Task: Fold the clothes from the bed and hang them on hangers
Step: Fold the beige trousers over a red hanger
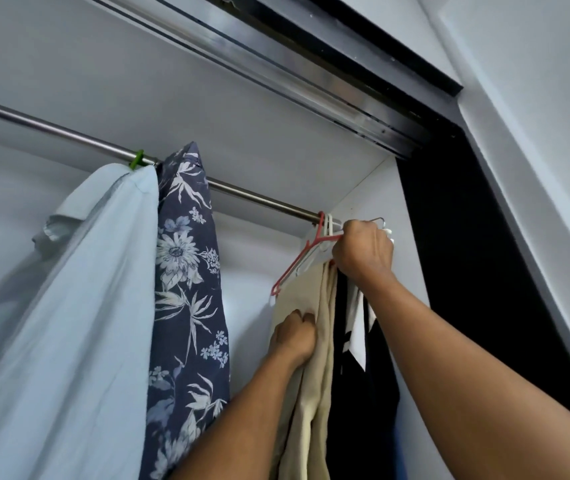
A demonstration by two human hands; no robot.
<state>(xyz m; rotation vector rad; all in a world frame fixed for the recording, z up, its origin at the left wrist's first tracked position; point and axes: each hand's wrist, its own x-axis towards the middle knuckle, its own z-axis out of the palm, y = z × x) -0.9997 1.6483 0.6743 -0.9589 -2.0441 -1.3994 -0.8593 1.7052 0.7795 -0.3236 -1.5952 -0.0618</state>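
Beige trousers (311,358) hang on red hanger (294,261) at the rail's (259,199) right end, hook over the rail. Right hand (363,251) grip is closed on the hanger just below the rail; left hand (295,337) grip pinches the trousers lower down. Judged: hanging step nearly done; next, straighten cloth, release

I see a pale blue shirt (79,306) filling the lower left, draped from a green hanger hook (137,159) left of centre. A navy floral shirt (186,289) hangs edge-on, pressed against its right side. Right of centre a red hanger (294,263) tilts steeply, its low end down-left, with white hangers (327,228) bunched at its hook. A beige garment (318,403) hangs in long folds below it. My left hand (294,337) grips the beige cloth, and my right hand (363,251) grips the red hanger's upper arm. Touching the beige on the right hangs a black garment (363,410) with white panels.
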